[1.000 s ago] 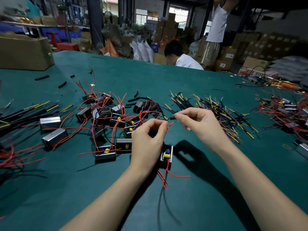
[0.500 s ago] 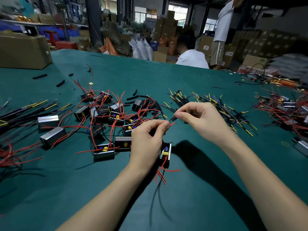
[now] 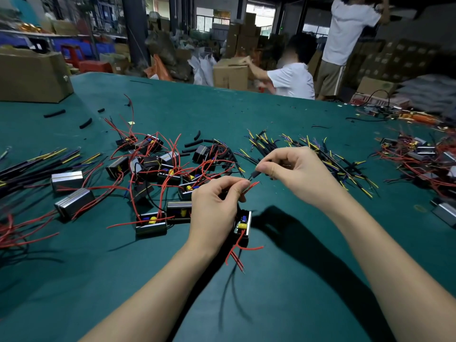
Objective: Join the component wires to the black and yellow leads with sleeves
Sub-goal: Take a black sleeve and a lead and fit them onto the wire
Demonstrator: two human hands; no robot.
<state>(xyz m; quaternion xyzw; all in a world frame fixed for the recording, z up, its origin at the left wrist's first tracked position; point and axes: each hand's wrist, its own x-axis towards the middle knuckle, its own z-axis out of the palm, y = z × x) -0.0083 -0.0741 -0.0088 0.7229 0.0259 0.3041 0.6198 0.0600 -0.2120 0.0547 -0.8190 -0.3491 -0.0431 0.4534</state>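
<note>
My left hand (image 3: 216,208) pinches a red component wire (image 3: 253,185) between thumb and forefinger. That wire belongs to a small black component (image 3: 243,223) with a yellow part, which hangs just below the hand with more red wires trailing from it. My right hand (image 3: 294,172) pinches a thin black sleeve (image 3: 252,176) at its fingertips, right above the red wire's tip. Whether the sleeve is on the wire cannot be seen. Behind the right hand lies a pile of black and yellow leads (image 3: 311,150).
A heap of components with red wires (image 3: 158,166) sits left of my hands on the green table (image 3: 283,304). Silver boxes (image 3: 72,202), loose black sleeves (image 3: 197,141), another wire heap (image 3: 419,159) at right, a cardboard box (image 3: 32,77) far left. Two people work beyond the table.
Both hands stay together at the same spot, shifting only slightly. The camera view tilted a little. The seated person beyond the table has raised up and reaches for a box.
</note>
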